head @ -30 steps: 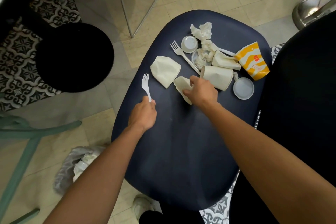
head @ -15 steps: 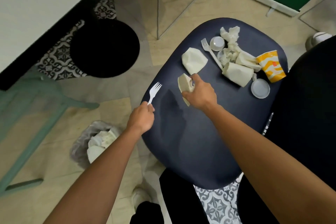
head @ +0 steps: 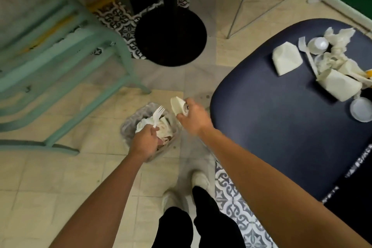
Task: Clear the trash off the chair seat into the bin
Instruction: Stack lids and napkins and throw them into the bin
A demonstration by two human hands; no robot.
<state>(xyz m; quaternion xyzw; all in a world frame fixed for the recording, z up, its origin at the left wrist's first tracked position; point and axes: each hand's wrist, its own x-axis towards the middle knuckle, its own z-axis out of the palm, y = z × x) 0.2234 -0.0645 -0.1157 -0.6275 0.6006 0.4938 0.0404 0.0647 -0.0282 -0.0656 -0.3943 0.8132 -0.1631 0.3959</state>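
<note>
Trash on the dark blue oval chair seat (head: 281, 127): two pieces are off it now. A second ago both hands were over the seat, picking up; now both have swung left and down to the bin, so this load is at the drop point and only the release is left, by my read.

Left hand (head: 144, 141): grip closed on the handle of the white plastic fork (head: 157, 115), tines pointing up and away. It sits directly over the grey bag-lined bin on the floor (head: 128, 125), which already holds crumpled white paper. If let go, the fork should land inside.

Right hand (head: 194, 118): grip closed on the squashed cream paper cup (head: 177, 105), which sticks out up and left of the fingers. It's near the bin's right rim, not clearly over the opening; can't tell exactly from this angle. Probably needs a bit more travel left before release or it could hit the floor tiles.

Still on the seat, all bunched at the far right end and well apart from both hands:
- flattened cream paper cup (head: 286, 60)
- second white plastic fork (head: 308, 54)
- small clear plastic lid cups (head: 319, 45)
- crumpled white napkins (head: 338, 38)
- larger cream paper cup on its side (head: 340, 84)
- round white plastic lid (head: 361, 109)

So several more trips are needed; the task is early on.
</note>
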